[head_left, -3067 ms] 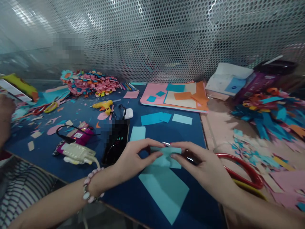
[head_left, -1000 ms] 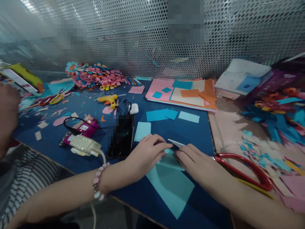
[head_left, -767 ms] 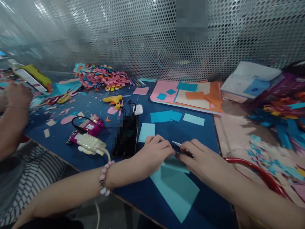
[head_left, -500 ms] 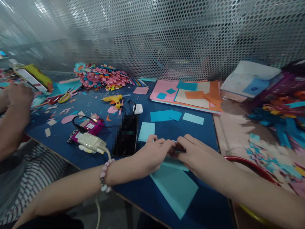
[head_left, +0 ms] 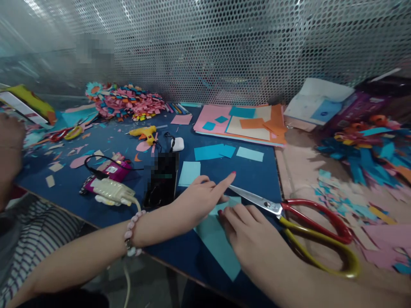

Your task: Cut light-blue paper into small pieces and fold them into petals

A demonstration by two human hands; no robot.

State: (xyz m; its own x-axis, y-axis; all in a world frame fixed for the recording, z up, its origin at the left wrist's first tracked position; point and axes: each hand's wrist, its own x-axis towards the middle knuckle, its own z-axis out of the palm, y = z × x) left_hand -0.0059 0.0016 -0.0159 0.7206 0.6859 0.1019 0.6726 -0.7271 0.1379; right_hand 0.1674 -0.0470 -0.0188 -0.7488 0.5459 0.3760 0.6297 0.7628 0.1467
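1. Right hand (head_left: pixel 247 231), lower centre-right: fingers bunched and bent over the blue paper; underside hidden, can't tell if pinching.
2. Large light-blue sheet (head_left: pixel 226 256), lower centre, on the table, partly under the right hand. Small light-blue piece (head_left: pixel 235 199) shows between the hands. Both look light, thin, fairly stiff; probably slide easily, crease or tear if forced. Best hold: edge or corner, thumb against fingertip.
3. Left hand (head_left: pixel 202 199), centre: index finger out straight, other fingers curled; can't tell if gripping paper.
4. Scissors (head_left: pixel 276 209), right of centre, lying beside the right hand; red and yellow handles.
5. Surface: dark blue table (head_left: pixel 257 175), looks flat; scraps mid-left, phone (head_left: pixel 162 177) centre-left.
6. Room: paper stack (head_left: pixel 202 119) upper centre, perforated metal panel (head_left: pixel 199 51) across the top, another person's hand (head_left: pixel 11 134) at left edge.
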